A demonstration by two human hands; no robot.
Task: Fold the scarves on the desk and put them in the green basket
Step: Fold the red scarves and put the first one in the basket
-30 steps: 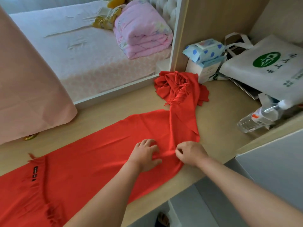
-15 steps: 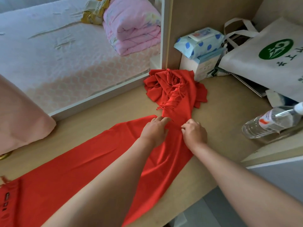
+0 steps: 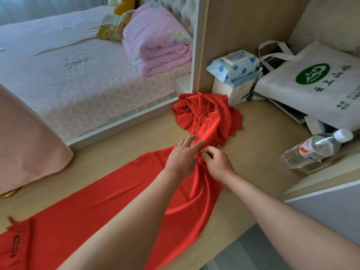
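Two bare forearms, no sleeve, watch or ring showing; left hand [image 3: 183, 156] and right hand [image 3: 218, 164] ungloved.

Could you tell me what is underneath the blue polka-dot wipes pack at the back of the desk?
The wipes pack rests on a white and blue box standing on the desk. The box's contents cannot be seen, and the crumpled red scarf hides its lower left corner.

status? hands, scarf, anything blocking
Left hand flat on the red scarf, fingers open; right hand pinching it. Scarf half spread, far end bunched. Water bottle lying right of it, clear. Green basket not in view.
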